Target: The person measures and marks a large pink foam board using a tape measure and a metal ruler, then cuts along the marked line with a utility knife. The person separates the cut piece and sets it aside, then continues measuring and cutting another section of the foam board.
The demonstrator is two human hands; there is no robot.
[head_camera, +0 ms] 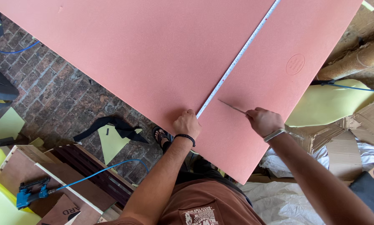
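Even, bright daylight over the large salmon-pink foam sheet (153,54), without glare; soft shadow falls below its lower edge (onto the brick floor (57,96)). Focus sharp throughout; slight wide-angle stretching at corners.

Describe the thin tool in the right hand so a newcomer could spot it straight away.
Start at the big salmon-pink foam sheet and follow the white tape measure down to the left hand pinning its end. Just right of it, the right hand holds a slim pointed blade, tip on the sheet: short, dark and unmarked, unlike the tape.

Matt pink foam sheet (153,54); glossy tape measure (237,58); rough brick floor (53,96); corrugated cardboard (345,137).
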